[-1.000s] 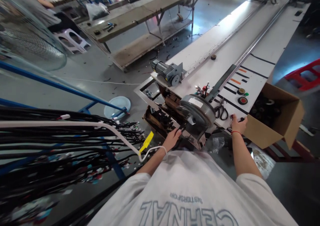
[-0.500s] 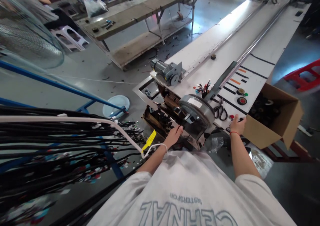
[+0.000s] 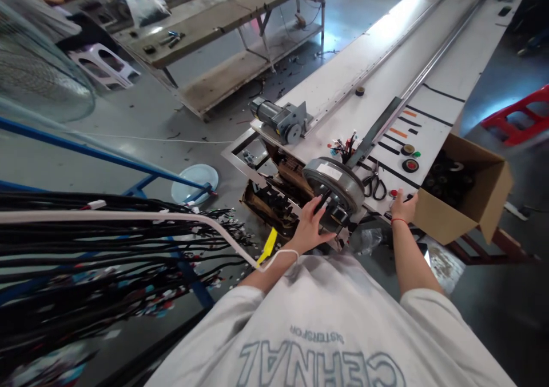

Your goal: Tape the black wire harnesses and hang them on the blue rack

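Observation:
My left hand (image 3: pixel 309 227) is at the front of a round grey wheel-like machine part (image 3: pixel 332 175) at the end of the bench. Its fingers are spread beside the dark spindle pieces (image 3: pixel 338 214) on the wheel's face; whether they touch them I cannot tell. At the bench's near right corner rests my right hand (image 3: pixel 404 208), fingers apart, beside a red push button (image 3: pixel 393 194). Black-handled scissors (image 3: pixel 376 186) lie between the wheel and that hand. Behind the wheel stands a bundle of wires with coloured connectors (image 3: pixel 344 146).
An open cardboard box (image 3: pixel 454 204) holding dark rolls stands right of the bench. Tape rolls (image 3: pixel 410 165) and tape strips lie on the white bench top (image 3: pixel 343 78). A motor (image 3: pixel 277 118) sits at its left edge. Many black cables (image 3: pixel 107 235) hang at my left.
My left hand has moved right and forward, from the machine's front edge to the wheel's face, with its fingers spreading. My right hand has stayed at the bench corner. The view has shifted slightly.

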A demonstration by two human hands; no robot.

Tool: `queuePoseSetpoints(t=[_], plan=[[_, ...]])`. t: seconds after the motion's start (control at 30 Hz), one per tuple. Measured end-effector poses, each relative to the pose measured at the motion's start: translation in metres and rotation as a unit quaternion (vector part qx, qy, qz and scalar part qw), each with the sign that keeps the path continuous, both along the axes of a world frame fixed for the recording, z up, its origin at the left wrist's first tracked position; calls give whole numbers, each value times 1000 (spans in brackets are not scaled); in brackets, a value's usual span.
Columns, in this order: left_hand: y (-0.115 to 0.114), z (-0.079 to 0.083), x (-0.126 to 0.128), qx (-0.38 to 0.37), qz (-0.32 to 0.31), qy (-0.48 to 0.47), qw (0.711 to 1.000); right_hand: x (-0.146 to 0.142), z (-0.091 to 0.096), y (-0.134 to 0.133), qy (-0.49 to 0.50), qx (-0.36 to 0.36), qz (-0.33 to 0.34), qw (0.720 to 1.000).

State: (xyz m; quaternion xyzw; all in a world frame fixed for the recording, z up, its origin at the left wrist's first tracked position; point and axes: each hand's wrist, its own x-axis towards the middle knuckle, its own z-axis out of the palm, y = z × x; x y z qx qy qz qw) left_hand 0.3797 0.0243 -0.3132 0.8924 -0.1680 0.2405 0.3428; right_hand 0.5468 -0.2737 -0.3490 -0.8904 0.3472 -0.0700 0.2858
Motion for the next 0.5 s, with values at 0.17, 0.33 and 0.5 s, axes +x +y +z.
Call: queuePoseSetpoints(t=[0.17, 0.33, 0.5], plan=[[-35, -32, 16, 32, -29, 38, 998, 0, -6, -2, -4, -2, 4, 1000], [-51, -40, 23, 66, 16, 43, 997, 1, -4, 0, 4, 14, -10, 1000], [-29, -17, 17, 32, 29, 73, 996, 1, 3, 2, 25, 27, -34, 999]])
